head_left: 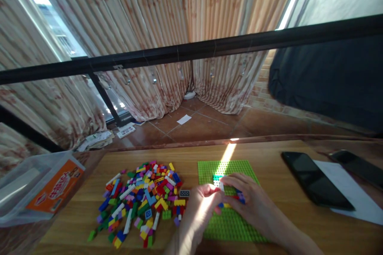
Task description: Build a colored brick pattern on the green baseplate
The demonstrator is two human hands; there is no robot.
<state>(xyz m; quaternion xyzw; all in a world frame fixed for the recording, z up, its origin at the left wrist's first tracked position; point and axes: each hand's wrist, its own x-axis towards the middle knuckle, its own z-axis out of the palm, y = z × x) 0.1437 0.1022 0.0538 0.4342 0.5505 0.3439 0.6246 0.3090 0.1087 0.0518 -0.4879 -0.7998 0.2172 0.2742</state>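
Both hands [199,203] [251,195] half-curled, apparently on bricks [221,185]

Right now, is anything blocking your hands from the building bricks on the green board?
Nothing visible is. The left hand and right hand are at the building bricks on the green studded baseplate, partly hiding them. The loose brick pile lies left of it.

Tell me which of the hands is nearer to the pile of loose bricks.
Left. The left hand is beside the pile of loose bricks, just past its right edge; the right hand is farther off, over the green baseplate, beyond the left hand.
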